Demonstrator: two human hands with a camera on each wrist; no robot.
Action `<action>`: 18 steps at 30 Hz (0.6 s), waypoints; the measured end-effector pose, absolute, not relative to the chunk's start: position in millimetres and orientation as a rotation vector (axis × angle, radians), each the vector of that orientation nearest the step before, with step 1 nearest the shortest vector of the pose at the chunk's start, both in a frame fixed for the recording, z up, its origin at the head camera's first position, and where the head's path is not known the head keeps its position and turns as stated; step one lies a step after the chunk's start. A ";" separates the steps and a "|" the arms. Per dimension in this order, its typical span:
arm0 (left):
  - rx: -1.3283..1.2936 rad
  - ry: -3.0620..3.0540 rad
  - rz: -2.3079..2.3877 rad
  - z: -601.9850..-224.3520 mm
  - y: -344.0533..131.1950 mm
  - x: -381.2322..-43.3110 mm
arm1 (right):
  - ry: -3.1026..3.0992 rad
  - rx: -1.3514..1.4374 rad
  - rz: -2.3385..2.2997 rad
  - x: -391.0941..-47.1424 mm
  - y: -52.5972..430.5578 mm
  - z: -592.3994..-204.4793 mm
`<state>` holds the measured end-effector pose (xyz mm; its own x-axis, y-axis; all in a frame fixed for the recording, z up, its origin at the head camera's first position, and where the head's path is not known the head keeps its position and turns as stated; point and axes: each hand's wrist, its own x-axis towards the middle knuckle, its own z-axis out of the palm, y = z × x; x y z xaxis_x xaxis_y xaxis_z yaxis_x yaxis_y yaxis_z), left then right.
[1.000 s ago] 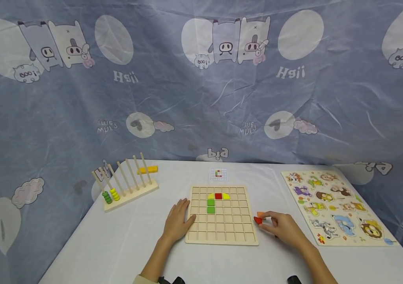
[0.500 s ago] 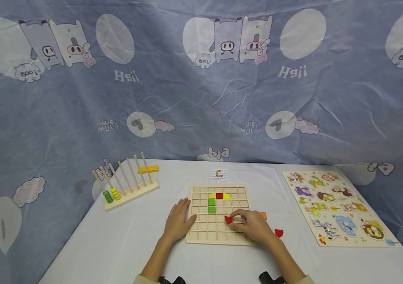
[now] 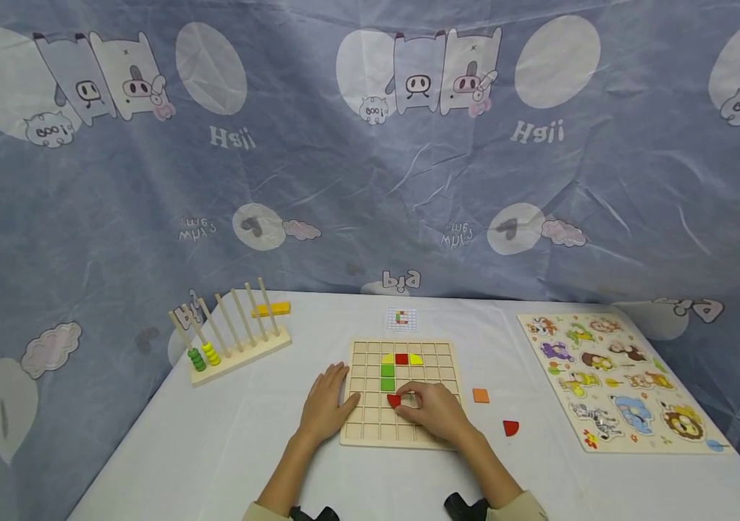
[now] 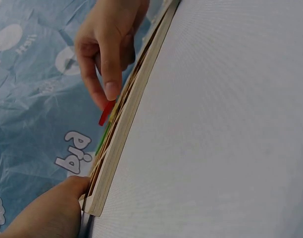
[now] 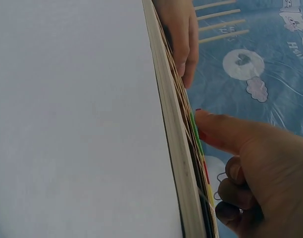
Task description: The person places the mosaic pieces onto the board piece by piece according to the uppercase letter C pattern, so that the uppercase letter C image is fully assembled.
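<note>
My right hand (image 3: 434, 410) pinches a red quarter-round tile (image 3: 393, 401) between thumb and fingertips. It holds the tile close over the wooden grid board (image 3: 370, 433), just below the lower of two stacked green squares (image 3: 387, 384). In the left wrist view the red tile appears tilted, with its edge near the board. My left hand (image 3: 326, 405) rests at the board's left edge, its fingers extended beside the frame and the thumb over the rim. A red square (image 3: 401, 359) lies between two yellow rounded tiles (image 3: 416, 359) in an upper row.
Right of the board lie an orange square (image 3: 481, 396) and another red quarter-round piece (image 3: 510, 428). A small pattern card (image 3: 402, 319) lies behind it. A peg rack (image 3: 242, 357) with beads and a yellow block (image 3: 271, 310) stand left; an animal puzzle (image 3: 624, 383) lies right.
My right hand has picked up a red quarter-round tile from the table right of the board and carried it left over the grid. The left hand stays at the board's edge.
</note>
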<state>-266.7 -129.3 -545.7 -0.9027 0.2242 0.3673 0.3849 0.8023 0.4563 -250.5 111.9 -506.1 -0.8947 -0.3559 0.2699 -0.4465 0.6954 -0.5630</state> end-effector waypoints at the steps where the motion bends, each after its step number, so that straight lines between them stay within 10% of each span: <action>1: -0.466 -2.697 -0.774 -546.0 -129.3 -266.5 | -2.756 0.662 0.967 -251.1 110.2 -506.8; 18: -0.464 -2.701 -0.770 -543.4 -129.2 -266.0 | -2.752 0.639 0.926 -257.3 100.4 -509.7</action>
<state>-266.0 -129.2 -543.4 -0.9047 0.2239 0.3624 0.3814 0.8047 0.4550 -257.3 100.4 -509.7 -0.8940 -0.3431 0.2880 -0.4475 0.7155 -0.5365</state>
